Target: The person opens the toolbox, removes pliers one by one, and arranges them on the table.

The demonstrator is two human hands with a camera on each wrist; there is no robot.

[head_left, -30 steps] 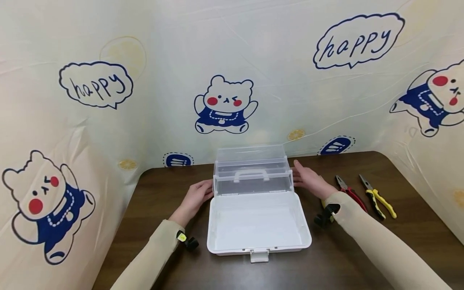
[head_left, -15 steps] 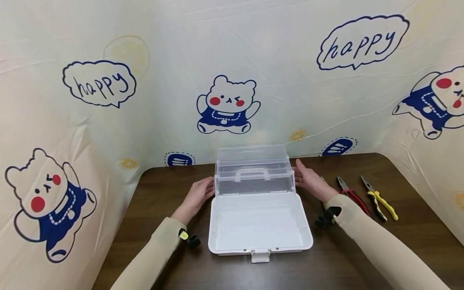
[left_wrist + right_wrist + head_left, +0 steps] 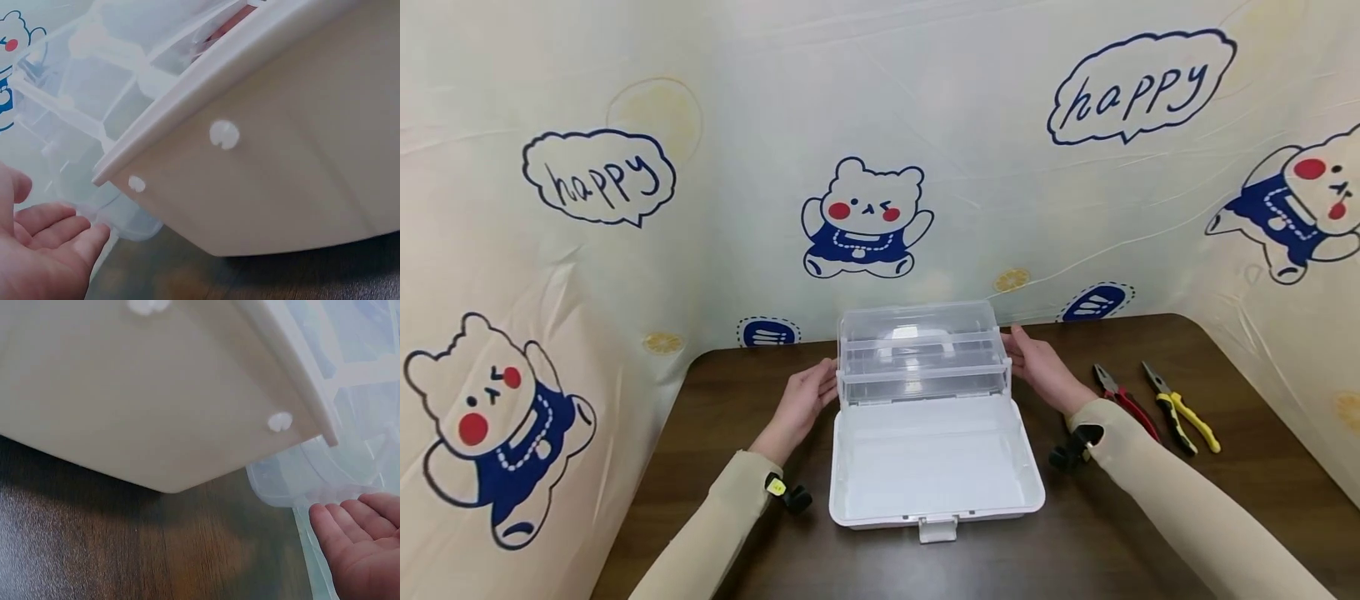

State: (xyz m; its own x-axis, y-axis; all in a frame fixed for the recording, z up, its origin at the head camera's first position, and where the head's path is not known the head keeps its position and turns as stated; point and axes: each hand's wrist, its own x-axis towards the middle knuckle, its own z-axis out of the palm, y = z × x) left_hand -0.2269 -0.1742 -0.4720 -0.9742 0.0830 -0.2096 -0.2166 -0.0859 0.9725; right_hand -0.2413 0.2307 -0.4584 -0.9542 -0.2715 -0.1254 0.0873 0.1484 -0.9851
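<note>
A white storage box (image 3: 936, 467) with a front latch (image 3: 937, 530) stands on the table with its clear lid (image 3: 917, 321) swung back. Clear trays (image 3: 925, 379) rise at the back of its bare white inside. My left hand (image 3: 801, 404) is at the lid's left side; in the left wrist view its fingertips (image 3: 94, 234) meet the lid's edge, thumb apart. On the other side my right hand (image 3: 1041, 367) touches the lid, and the right wrist view shows its straightened fingers (image 3: 328, 528) under the edge. Neither hand curls round anything.
Red-handled pliers (image 3: 1123, 400) and yellow-and-black long-nose pliers (image 3: 1180, 408) lie right of the box, close to my right forearm. A printed cloth (image 3: 970, 208) hangs right behind the table (image 3: 722, 400).
The clear lid has tilted up at the back, and its handle now shows faintly through it. Both hands have risen slightly with it. The white base and the pliers stay in place.
</note>
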